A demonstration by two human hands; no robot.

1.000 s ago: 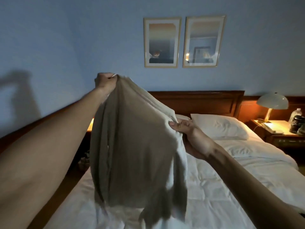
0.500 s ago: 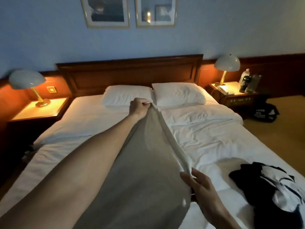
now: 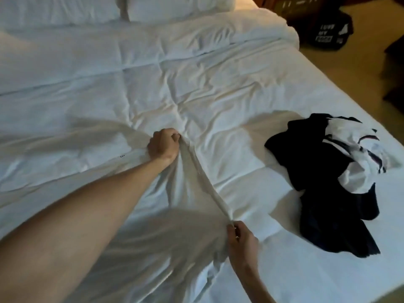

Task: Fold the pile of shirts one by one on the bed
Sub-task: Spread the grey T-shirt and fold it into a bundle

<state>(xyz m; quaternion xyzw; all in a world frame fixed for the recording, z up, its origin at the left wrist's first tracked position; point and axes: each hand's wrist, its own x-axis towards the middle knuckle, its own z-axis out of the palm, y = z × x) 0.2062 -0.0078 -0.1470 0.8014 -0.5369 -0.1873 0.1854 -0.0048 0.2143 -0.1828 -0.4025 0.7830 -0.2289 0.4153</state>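
A pale grey shirt [image 3: 175,232] lies spread low over the white bed [image 3: 196,84], partly under my left forearm. My left hand [image 3: 162,146] grips its far corner, fist closed around the cloth. My right hand [image 3: 240,239] pinches the near corner between thumb and fingers. The shirt's edge runs taut between the two hands. To the right on the bed lies a crumpled pile of shirts [image 3: 332,182], dark navy with a white one on top.
Two white pillows [image 3: 65,7] sit at the head of the bed. A dark bag with white lettering [image 3: 328,31] stands on the tan floor beyond the bed's right edge. Dark furniture sits at the far right.
The grey shirt came down from held up in the air to lying on the bed. Both hands lowered with it, and my view tipped down from the wall to the bedding.
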